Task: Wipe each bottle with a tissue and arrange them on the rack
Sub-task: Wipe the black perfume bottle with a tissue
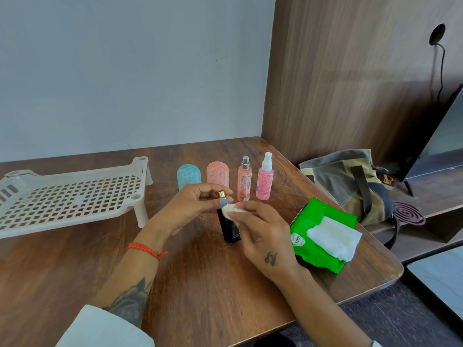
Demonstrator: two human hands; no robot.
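Note:
A black bottle [230,230] with a gold cap stands upright on the wooden table [200,284]. My left hand [193,209] pinches it at the cap. My right hand [260,234] holds a folded white tissue [231,211] against the bottle's upper side. Behind them stand a blue flat bottle [188,179], an orange flat bottle [217,175], a slim peach spray bottle [244,180] and a pink spray bottle [265,182]. The white perforated rack [67,199] sits at the left with nothing on it.
A green tissue pack [310,236] with a white tissue [334,236] pulled out lies at the right of the table. Beyond the table's right edge are a grey bag [350,186], a mosquito coil [408,216] and a dark screen [436,136].

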